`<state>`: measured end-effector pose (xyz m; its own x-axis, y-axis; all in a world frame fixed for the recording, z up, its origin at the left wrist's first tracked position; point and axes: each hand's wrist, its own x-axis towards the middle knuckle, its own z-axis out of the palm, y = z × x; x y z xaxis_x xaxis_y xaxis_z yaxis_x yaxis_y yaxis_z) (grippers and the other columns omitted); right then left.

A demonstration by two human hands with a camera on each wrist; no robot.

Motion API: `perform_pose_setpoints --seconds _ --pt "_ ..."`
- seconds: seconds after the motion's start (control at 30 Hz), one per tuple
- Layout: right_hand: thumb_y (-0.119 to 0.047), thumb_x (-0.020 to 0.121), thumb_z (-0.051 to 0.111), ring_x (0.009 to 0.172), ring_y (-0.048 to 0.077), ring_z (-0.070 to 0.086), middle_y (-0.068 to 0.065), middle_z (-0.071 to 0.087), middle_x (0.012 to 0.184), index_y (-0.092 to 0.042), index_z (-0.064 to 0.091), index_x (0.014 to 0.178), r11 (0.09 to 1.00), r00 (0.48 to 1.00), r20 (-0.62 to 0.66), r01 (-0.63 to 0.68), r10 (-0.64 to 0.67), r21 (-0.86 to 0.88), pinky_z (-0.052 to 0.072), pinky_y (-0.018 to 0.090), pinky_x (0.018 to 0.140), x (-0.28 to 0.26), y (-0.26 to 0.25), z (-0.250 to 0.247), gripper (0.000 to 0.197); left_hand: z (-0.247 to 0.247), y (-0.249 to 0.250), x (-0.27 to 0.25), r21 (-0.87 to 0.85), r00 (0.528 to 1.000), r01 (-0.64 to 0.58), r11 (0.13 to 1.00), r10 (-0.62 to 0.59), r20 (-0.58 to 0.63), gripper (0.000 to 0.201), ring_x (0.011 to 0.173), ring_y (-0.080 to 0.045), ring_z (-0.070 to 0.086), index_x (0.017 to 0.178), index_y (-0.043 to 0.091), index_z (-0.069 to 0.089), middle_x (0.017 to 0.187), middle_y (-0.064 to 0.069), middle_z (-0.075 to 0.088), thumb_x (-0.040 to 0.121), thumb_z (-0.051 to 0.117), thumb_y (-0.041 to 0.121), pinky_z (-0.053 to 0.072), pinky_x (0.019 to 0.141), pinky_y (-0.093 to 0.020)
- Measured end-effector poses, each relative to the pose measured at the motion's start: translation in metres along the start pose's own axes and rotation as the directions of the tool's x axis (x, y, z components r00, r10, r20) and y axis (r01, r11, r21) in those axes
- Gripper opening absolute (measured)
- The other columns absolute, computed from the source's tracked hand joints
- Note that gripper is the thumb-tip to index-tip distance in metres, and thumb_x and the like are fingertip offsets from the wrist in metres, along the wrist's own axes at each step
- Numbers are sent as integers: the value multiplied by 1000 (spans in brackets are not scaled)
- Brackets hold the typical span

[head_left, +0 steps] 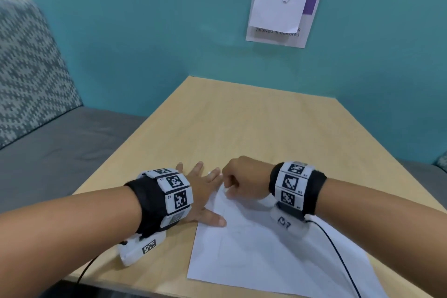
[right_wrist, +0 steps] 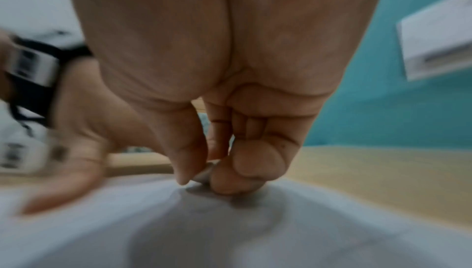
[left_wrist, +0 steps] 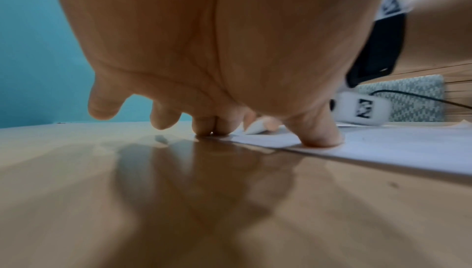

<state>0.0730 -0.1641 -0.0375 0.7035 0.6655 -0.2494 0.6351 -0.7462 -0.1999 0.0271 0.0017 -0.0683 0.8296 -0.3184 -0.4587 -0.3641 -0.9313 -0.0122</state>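
**White paper point(head_left: 266, 249), corner pinched**

The paper lies flat on the table point(head_left: 242, 116), at 5 o'clock in the head view. Your right grip point(head_left: 242, 176) is curled, thumb and forefinger clamped on the sheet's 11 o'clock corner. Your left grip point(head_left: 203, 191) lies spread and straight, pressing the 9 o'clock edge. The right wrist view shows that corner lifted between the fingertips point(right_wrist: 255, 165); the head view hides it.

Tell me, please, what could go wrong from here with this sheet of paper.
The right hand pinches the far corner of the paper; a sharp pull could crease or tear it.
The left hand presses only its left edge, so the sheet might skew.
The cable across the paper could drag it.
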Motion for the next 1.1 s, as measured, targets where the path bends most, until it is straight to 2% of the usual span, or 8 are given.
perform_pose_setpoints --seconds 0.2,0.33,0.47,0.6,0.73,0.87,1.0,1.1 --pt "-16 82 61 59 22 49 21 66 74 1 64 76 995 994 57 95 -95 12 46 34 58 -8 -14 11 19 -2 1 -2 -23 1000 -1 1000 1 -4 106 151 -29 -21 158 35 -9 165 10 -18 80 44 83 -7 116 -66" --pt "-18 82 62 67 24 59 12 69 78 -5 67 81 1000 999 -54 -3 4 15 55 40 68 -1 3 -1 14 -2 3 -2 12 1000 10 1000 -11 18 109 151 -30 -21 158 28 -14 165 9 -20 82 41 83 -6 115 -66" --pt "-17 84 63 61 16 51 -2 58 66 -12 62 75 995 995 24 96 -96 19 48 31 62 -8 -13 12 10 -4 2 -3 -12 1000 5 1000 -5 13 103 151 -30 -21 158 35 -8 165 9 -18 82 44 82 -6 116 -66" --pt "-18 83 62 73 28 63 12 70 79 -5 68 82 1000 998 -60 -8 9 17 57 43 72 -2 2 -1 14 -5 5 -4 25 1000 10 1000 -11 29 108 151 -31 -19 158 27 -14 165 9 -20 83 41 82 -2 115 -67" --pt "-17 84 62 68 23 57 11 67 78 -4 67 82 995 995 38 92 -93 21 50 34 64 -9 -14 11 15 -2 2 -2 -28 1000 0 1000 0 0 103 151 -30 -19 158 35 -6 166 10 -16 82 45 82 -3 115 -67" --pt "-17 83 62 65 21 55 10 66 75 -5 66 78 999 998 -55 8 -6 34 49 34 64 -1 1 2 13 -1 2 0 35 1000 -3 999 2 19 106 151 -31 -18 157 31 -14 165 10 -20 82 40 83 -1 115 -68" --pt "-19 80 62 60 23 50 17 62 70 1 62 75 997 995 60 76 -76 1 49 38 59 -3 -14 13 21 0 -1 0 -14 1000 -8 1000 8 12 95 150 -31 -21 158 40 3 165 12 -17 82 43 82 -4 115 -68" --pt "-18 83 61 62 26 52 19 67 76 4 67 80 1000 1000 -26 -15 15 -11 46 33 59 4 4 -3 22 -2 2 -1 37 1000 12 999 -13 27 106 151 -30 -18 158 31 -13 164 11 -20 82 41 83 -1 115 -67"
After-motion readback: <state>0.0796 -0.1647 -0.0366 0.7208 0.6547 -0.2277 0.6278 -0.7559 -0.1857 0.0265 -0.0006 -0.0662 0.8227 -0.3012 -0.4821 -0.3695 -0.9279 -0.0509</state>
